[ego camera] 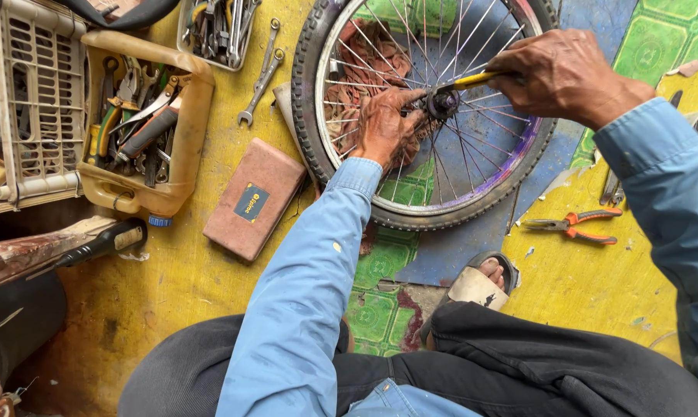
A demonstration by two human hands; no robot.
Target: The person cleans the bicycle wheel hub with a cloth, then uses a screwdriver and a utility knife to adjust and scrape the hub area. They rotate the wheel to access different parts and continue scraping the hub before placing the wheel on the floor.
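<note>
While my left hand (383, 127) grips the hub (441, 102) of the bike wheel (434, 108) lying flat on the floor, fingers curled thru the spokes, my right hand (565, 77) is closed round a yellow-handled tool (472, 79) w/ its tip at the hub. Cut-open jug (183, 123) at left holds pliers, wrenches etc. Small tray (185, 35) above has more wrenches. Orange pliers (576, 225) lie at right.
</note>
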